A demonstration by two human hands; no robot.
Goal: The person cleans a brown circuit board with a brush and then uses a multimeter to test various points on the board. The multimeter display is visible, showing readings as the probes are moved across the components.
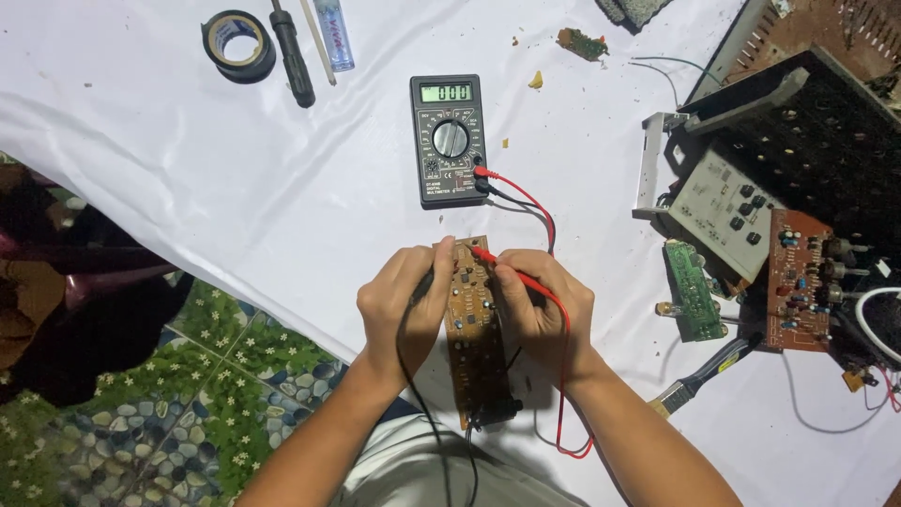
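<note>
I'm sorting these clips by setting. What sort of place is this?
Likely a makeshift electronics repair spot on a floor: a white cloth over patterned tiles, a multimeter, loose circuit boards and an opened device chassis.

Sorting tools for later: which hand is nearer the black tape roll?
Left. The left hand lies below-right of the tape roll; the right hand is farther right, beyond the circuit board.

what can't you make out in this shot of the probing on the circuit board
Head view, the only one:
- Black probe tip: hidden under the left hand.
- Middle of the brown circuit board: partly covered by both hands.
- Red probe contact point: too small to tell which part it touches, beside the right hand.
- Dismantled device: cut off by the right edge.
</note>
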